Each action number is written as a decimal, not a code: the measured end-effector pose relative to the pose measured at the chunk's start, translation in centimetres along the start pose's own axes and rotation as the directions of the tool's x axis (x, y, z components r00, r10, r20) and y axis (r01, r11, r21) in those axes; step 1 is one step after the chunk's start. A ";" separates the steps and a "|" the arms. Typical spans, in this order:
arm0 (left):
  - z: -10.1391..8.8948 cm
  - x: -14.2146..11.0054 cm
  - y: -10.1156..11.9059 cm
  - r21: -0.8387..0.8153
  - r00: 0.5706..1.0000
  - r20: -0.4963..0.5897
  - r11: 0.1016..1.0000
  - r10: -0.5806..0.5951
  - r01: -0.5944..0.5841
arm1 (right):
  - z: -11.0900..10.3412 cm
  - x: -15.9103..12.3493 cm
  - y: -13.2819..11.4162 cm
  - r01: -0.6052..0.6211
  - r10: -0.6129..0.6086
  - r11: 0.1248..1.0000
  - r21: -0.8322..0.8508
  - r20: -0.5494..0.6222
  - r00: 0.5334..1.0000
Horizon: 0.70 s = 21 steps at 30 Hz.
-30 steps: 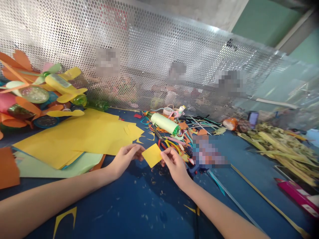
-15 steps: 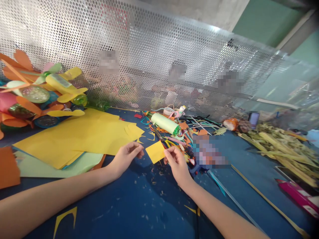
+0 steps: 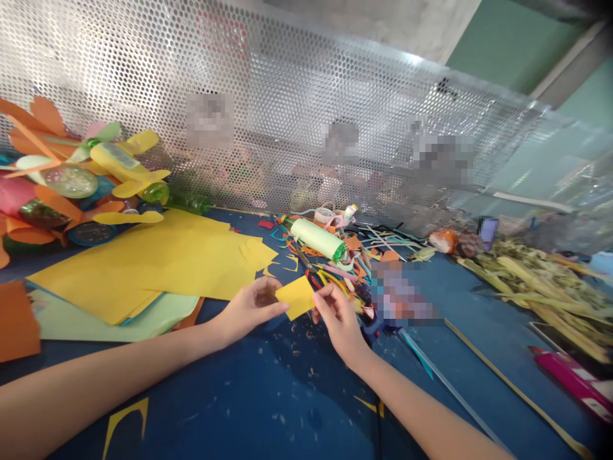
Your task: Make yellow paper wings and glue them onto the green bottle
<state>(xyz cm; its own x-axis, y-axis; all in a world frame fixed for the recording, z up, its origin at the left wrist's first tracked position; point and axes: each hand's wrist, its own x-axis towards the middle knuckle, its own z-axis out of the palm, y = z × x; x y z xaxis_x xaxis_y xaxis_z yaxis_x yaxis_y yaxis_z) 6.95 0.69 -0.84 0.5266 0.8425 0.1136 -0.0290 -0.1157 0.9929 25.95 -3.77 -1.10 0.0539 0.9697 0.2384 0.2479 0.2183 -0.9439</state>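
Observation:
A small square of yellow paper [image 3: 295, 298] is held up over the blue table in the middle of the view. My right hand [image 3: 339, 322] pinches its right corner between thumb and fingers. At the left corner, my left hand [image 3: 253, 308] has its thumb on the near side of the paper, with the fingertips partly hidden behind it. Just beyond the square lies a pair of scissors [image 3: 306, 262] with dark and red handles. Larger yellow sheets [image 3: 191, 252] are spread to the left of my left hand.
A bottle wrapped in pale green paper [image 3: 316, 237] lies among paper scraps. Paper-and-bottle flowers [image 3: 115, 163] crowd the left. Dry husks [image 3: 536, 281] and a magenta box [image 3: 569, 380] are at right. A perforated metal screen [image 3: 287, 83] stands behind, with people beyond it.
My left hand has moved right and its thumb now meets the yellow square's left corner. The square has shifted slightly left and tilted. My right hand keeps its pinch.

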 end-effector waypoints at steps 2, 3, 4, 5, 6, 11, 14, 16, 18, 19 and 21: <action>-0.1 0.1 -0.2 0.044 1.000 0.012 0.999 -0.006 0.005 | 0.1 -0.1 -0.1 -0.015 0.014 1.000 0.014 0.049 0.999; -0.2 0.2 -0.3 0.066 1.000 0.018 0.998 -0.011 0.010 | 0.1 -0.2 -0.1 -0.021 0.018 0.999 0.031 0.070 0.997; -0.2 0.2 -0.3 0.084 1.000 0.020 0.996 -0.017 0.015 | 0.2 -0.2 -0.1 -0.025 0.020 0.998 0.055 0.092 0.996; -0.3 0.2 -0.3 0.096 1.000 0.020 0.995 -0.022 0.020 | 0.2 -0.2 -0.1 -0.033 0.023 0.996 0.086 0.116 0.993; -0.3 0.1 -0.3 0.103 0.999 0.020 0.994 -0.025 0.022 | 0.2 -0.2 -0.1 -0.045 0.029 0.992 0.117 0.139 0.990; -0.2 0.0 -0.1 0.116 0.997 0.069 0.992 0.031 -0.039 | 0.4 -0.1 0.0 -0.109 0.072 0.983 0.145 0.240 0.968; -0.1 0.0 0.0 0.138 0.992 0.072 0.984 0.107 -0.116 | 0.6 0.0 0.0 -0.116 0.065 0.979 0.167 0.286 0.956; 0.0 0.0 0.2 0.137 0.989 0.066 0.981 0.132 -0.140 | 0.6 0.0 0.0 -0.129 0.067 0.973 0.194 0.301 0.951; 0.0 0.0 0.2 0.129 0.988 0.068 0.981 0.136 -0.143 | 0.6 0.0 -0.1 -0.142 0.070 0.968 0.205 0.324 0.943; -0.1 0.0 0.2 0.131 0.988 0.076 0.981 0.135 -0.144 | 0.6 -0.1 -0.1 -0.143 0.066 0.968 0.207 0.339 0.938; -0.2 0.0 0.1 0.148 0.989 0.086 0.980 0.122 -0.134 | 0.6 -0.1 -0.1 -0.135 0.054 0.968 0.210 0.354 0.934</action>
<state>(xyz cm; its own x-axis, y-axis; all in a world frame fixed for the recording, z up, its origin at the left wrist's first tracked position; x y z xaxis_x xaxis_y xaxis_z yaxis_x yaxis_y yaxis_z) 6.82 0.77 -0.73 0.5901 0.7738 0.2304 0.0266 -0.3039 0.9523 25.32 -3.79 -1.19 -0.2784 0.9561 0.0912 0.0292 0.1034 -0.9942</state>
